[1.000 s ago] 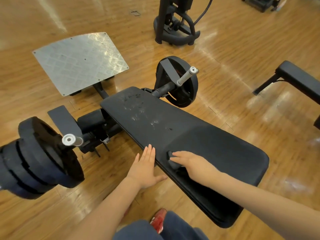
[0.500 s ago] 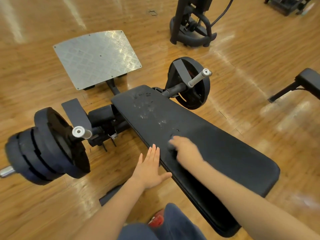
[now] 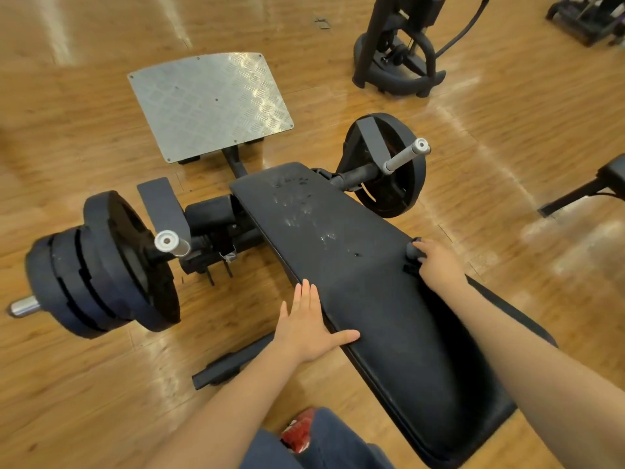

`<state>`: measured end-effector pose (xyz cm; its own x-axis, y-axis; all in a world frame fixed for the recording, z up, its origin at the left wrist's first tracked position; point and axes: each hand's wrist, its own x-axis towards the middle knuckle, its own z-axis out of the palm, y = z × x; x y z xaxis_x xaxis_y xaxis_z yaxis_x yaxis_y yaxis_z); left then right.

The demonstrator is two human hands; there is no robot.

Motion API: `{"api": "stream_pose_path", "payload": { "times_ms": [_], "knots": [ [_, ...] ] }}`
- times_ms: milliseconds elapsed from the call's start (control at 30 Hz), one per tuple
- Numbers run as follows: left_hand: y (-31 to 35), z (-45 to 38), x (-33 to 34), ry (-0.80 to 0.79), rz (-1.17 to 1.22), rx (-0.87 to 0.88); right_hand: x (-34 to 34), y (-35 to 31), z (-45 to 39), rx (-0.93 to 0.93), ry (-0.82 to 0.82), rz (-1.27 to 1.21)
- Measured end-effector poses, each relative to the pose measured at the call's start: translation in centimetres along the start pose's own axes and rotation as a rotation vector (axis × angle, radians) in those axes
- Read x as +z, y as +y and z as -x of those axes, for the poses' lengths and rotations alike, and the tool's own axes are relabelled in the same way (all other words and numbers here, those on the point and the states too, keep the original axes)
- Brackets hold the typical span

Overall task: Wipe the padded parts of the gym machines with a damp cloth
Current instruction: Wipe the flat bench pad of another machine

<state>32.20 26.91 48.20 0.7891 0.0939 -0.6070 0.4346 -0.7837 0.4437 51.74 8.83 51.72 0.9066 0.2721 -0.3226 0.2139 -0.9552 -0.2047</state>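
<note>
Single head-worn view, wide-angle (edges bowed), looking forward and steeply down, close over the black bench pad (image 3: 372,292), wooden floor (image 3: 84,384) beyond.

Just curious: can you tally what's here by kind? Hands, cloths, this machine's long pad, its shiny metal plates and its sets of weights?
hands: 2, left hand and right hand
cloth: 1
long black pad: 1
steel footplate: 1
sets of weight discs: 2, left set and right set
Total: 7
</note>
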Motion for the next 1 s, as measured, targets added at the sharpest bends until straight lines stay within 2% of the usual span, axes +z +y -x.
{"api": "stream_pose_path", "payload": {
  "times_ms": [67, 233, 367, 467, 633, 733, 800, 900, 1000],
  "knots": [
    [-0.1, -0.1, 0.1, -0.001, -0.002, 0.003, 1.2, -2.4, 0.8, -0.017, -0.012, 0.047],
    [-0.3, -0.5, -0.3, -0.002, -0.005, 0.025, 4.7, -8.6, 5.0, -0.36, -0.164, 0.075],
    [-2.0, -1.3, -1.2, 0.044, 0.024, -0.013, 4.4, -7.2, 8.0, -0.428, -0.181, 0.067],
    [-2.9, -2.2, -2.3, 0.013, -0.044, 0.031, 2.3, -3.9, 7.3, -0.318, -0.15, 0.076],
    [-3.4, -4.4, -4.3, -0.075, -0.187, 0.136, -1.0, 0.0, 3.0, 0.049, -0.031, 0.009],
    [-4.5, -5.6, -5.2, -0.098, -0.276, 0.163, -0.7, -0.7, 1.4, 0.194, 0.02, 0.033],
    [-5.3, -6.0, -5.6, -0.103, -0.346, 0.202, 0.4, -2.9, 1.2, 0.224, 0.053, 0.102],
    [-6.2, -6.3, -5.9, -0.123, -0.374, 0.255, 3.4, -7.4, 2.3, 0.098, 0.018, 0.093],
    [-6.5, -6.4, -6.2, -0.154, -0.37, 0.284, 6.2, -11.6, 5.9, -0.236, -0.066, 0.068]
  ]
}}
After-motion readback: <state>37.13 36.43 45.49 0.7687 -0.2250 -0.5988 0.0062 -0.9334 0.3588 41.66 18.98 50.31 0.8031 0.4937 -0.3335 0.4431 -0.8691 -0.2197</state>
